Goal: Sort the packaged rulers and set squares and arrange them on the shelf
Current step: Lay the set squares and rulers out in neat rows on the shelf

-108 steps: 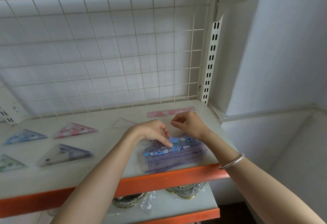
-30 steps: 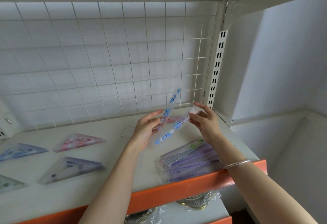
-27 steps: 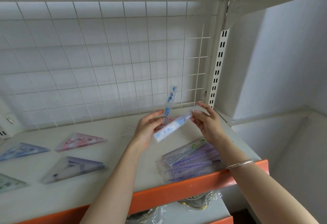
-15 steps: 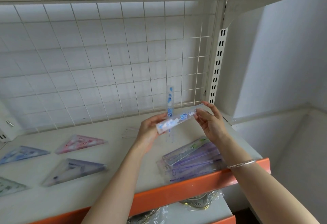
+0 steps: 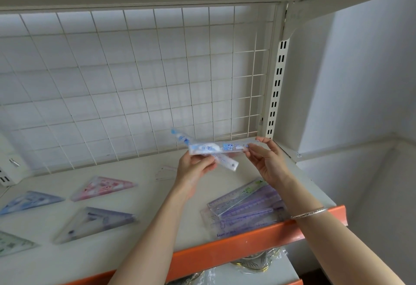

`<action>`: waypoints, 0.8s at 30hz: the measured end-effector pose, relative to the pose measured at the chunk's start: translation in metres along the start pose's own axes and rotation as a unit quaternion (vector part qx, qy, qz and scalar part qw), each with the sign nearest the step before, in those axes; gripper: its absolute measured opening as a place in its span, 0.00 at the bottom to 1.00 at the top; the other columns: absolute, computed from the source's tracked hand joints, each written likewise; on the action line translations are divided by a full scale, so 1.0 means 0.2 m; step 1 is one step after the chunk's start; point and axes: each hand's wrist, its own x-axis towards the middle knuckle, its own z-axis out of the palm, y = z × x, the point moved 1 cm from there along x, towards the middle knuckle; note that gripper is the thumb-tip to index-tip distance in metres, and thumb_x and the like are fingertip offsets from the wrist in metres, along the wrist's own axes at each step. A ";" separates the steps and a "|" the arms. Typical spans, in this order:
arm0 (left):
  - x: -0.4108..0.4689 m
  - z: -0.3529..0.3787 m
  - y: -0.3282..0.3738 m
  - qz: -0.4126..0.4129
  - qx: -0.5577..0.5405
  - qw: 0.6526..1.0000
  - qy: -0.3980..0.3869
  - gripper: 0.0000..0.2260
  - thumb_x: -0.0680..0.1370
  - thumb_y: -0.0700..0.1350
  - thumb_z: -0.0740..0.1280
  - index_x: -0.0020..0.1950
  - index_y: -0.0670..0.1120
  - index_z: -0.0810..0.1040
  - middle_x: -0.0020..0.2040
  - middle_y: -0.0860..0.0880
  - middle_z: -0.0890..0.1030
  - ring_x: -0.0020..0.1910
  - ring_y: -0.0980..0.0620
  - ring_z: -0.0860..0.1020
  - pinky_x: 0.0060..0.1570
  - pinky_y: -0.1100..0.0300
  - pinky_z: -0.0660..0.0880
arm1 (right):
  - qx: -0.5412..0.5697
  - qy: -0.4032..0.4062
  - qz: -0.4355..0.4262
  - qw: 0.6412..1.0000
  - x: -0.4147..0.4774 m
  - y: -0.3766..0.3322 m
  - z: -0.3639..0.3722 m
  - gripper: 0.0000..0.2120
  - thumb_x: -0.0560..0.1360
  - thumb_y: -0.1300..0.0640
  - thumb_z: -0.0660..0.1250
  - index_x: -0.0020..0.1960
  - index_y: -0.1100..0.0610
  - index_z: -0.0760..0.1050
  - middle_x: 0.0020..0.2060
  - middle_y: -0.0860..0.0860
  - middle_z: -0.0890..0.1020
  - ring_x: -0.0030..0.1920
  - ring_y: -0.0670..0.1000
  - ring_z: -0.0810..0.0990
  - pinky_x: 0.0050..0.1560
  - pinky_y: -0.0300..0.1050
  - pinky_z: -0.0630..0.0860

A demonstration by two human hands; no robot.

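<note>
Two packaged blue rulers are held above the shelf [image 5: 126, 253]. One blue ruler [image 5: 225, 147] lies level between both hands; my right hand [image 5: 267, 163] pinches its right end. My left hand [image 5: 193, 167] holds its left end together with a second blue ruler [image 5: 222, 162], which slants down to the right behind it. A pile of purple packaged rulers [image 5: 245, 210] lies at the shelf's front right, below my right wrist. Packaged set squares lie to the left: a pink one [image 5: 102, 187], a purple one [image 5: 94, 224], a blue one [image 5: 27, 201] and a green one [image 5: 11, 243].
A white wire grid [image 5: 135, 86] backs the shelf and a slotted upright [image 5: 275, 91] stands at its right. A clear set square [image 5: 165, 172] lies flat behind my left hand. The front edge is orange [image 5: 225, 248]; wrapped items [image 5: 254, 262] sit on the shelf below.
Both hands lifted two blue rulers off the pile. Over the last second the ruler in my right hand swung from slanted to level, and the upright ruler in my left hand tipped leftward.
</note>
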 end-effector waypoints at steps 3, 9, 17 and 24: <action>0.00 0.01 0.00 0.006 -0.012 1.000 0.005 0.06 0.74 0.30 0.68 0.50 0.35 0.79 0.44 0.40 0.81 0.44 0.47 0.80 0.47 0.59 0.79 | -0.047 -0.008 0.002 0.999 0.00 0.00 0.00 0.11 0.73 0.72 0.64 0.43 0.57 0.70 0.32 0.57 0.81 0.32 0.51 0.82 0.36 0.38 0.80; -0.02 0.02 0.00 0.037 0.010 0.999 -0.020 0.14 0.73 0.30 0.70 0.54 0.44 0.79 0.44 0.45 0.82 0.47 0.49 0.80 0.49 0.59 0.77 | -0.126 -0.010 -0.003 0.992 0.00 0.02 0.00 0.11 0.72 0.72 0.67 0.41 0.57 0.70 0.32 0.53 0.80 0.30 0.47 0.77 0.35 0.35 0.77; -0.03 0.04 -0.01 -0.002 0.024 0.998 -0.056 0.18 0.70 0.30 0.72 0.54 0.48 0.80 0.49 0.50 0.84 0.53 0.51 0.81 0.58 0.59 0.76 | -0.157 -0.022 0.006 0.987 0.01 0.04 0.01 0.10 0.70 0.72 0.68 0.41 0.60 0.71 0.29 0.50 0.78 0.28 0.47 0.74 0.32 0.35 0.74; -0.04 0.04 -0.02 -0.010 0.028 0.998 -0.054 0.16 0.70 0.33 0.74 0.54 0.48 0.81 0.49 0.49 0.84 0.52 0.53 0.81 0.58 0.59 0.75 | -0.280 -0.069 -0.039 0.957 0.00 0.06 0.02 0.09 0.70 0.71 0.70 0.39 0.61 0.73 0.32 0.54 0.75 0.27 0.47 0.72 0.29 0.34 0.70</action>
